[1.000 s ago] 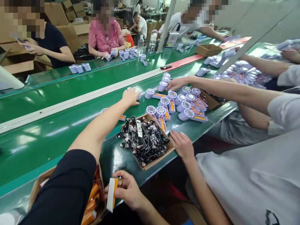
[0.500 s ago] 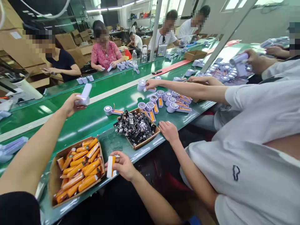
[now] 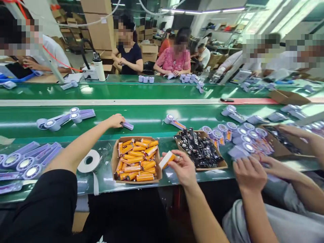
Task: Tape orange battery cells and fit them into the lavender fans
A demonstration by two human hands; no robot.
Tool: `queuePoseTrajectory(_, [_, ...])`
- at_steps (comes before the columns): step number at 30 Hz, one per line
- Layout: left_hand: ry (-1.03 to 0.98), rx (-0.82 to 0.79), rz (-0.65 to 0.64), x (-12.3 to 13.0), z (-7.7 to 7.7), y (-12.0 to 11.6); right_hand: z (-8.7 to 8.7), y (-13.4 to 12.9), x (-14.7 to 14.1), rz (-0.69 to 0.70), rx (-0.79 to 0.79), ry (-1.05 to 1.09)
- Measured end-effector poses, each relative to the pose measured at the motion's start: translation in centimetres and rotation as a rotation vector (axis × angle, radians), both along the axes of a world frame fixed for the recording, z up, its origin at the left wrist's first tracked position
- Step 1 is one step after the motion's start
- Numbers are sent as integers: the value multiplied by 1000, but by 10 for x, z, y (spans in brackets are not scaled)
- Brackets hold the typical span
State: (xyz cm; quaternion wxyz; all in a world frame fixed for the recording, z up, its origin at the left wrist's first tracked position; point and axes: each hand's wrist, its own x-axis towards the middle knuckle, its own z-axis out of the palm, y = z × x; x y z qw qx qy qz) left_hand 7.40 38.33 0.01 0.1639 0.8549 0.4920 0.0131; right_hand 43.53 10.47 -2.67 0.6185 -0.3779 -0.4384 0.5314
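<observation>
My left hand (image 3: 115, 120) is closed around a lavender handheld fan housing (image 3: 128, 125), low over the green belt. Only the housing's handle shows, pointing right; its round head is hidden by the fingers. My right hand (image 3: 183, 167) pinches an orange battery (image 3: 171, 157) with a white strip along one face. It is beside the right wall of a cardboard box (image 3: 114, 168) filled with orange batteries (image 3: 136, 154). Further right, a second box (image 3: 224, 165) is heaped with black circuit boards (image 3: 194, 145).
A white tape roll (image 3: 88, 161) lies left of the battery box. More fan housings lie at the left (image 3: 32, 171) and farther up the belt (image 3: 75, 117). A co-worker's hands (image 3: 249, 173) are close on my right, by a cluster of fans (image 3: 249, 135). Several people sit opposite.
The view has swung to the left. My left hand has brought the fan housing down towards the belt, its handle now pointing right. My right hand still holds the battery.
</observation>
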Motion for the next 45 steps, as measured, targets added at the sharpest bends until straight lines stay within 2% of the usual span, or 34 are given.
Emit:
queuePoseTrajectory(3, [-37, -97, -20, -1, -7, 12, 43, 69, -27, -60, 171, -221])
queuePoseTrajectory(5, [-66, -97, 43, 1, -13, 14, 58, 127, -56, 20, 209, -443])
queuePoseTrajectory(8, [-95, -43, 179, 9, -24, 11, 53, 199, -101, 163, 194, -915])
queuePoseTrajectory(10, [-101, -24, 242, 15, -31, 9, 42, 227, -122, 225, 186, -1156])
queuePoseTrajectory(14, [-116, -49, 278, 25, -39, 13, 24, 242, -135, 302, 181, -1369])
queuePoseTrajectory(19, [-144, -81, 284, 34, -42, 19, 21, 248, -133, 369, 167, -1634])
queuePoseTrajectory(24, [-144, -100, 315, 43, -37, 13, 17, 250, -147, 475, 164, -1810])
queuePoseTrajectory(27, [-145, -106, 346, 52, -27, 11, 23, 251, -154, 526, 165, -1859])
queuePoseTrajectory(31, [-163, -70, 436, 54, -3, 0, 49, 245, -142, 561, 174, -1869])
queuePoseTrajectory(33, [-191, -10, 437, 36, 4, -26, 60, 227, -125, 496, 223, -1771])
queuePoseTrajectory(34, [-216, 41, 393, 19, 5, -48, 64, 214, -115, 466, 266, -1677])
queuePoseTrajectory(37, [-314, 226, 177, -49, -1, -145, 65, 164, -90, 503, 409, -1354])
queuePoseTrajectory(39, [-330, 306, 217, -97, -9, -219, 61, 132, -84, 587, 482, -1257])
queuePoseTrajectory(41, [-283, 373, 256, -137, -20, -276, 56, 113, -89, 639, 538, -1269])
queuePoseTrajectory(43, [-187, 373, 216, -160, -32, -306, 51, 108, -101, 670, 564, -1382])
queuePoseTrajectory(45, [-92, 330, 169, -169, -43, -313, 48, 113, -115, 678, 567, -1535])
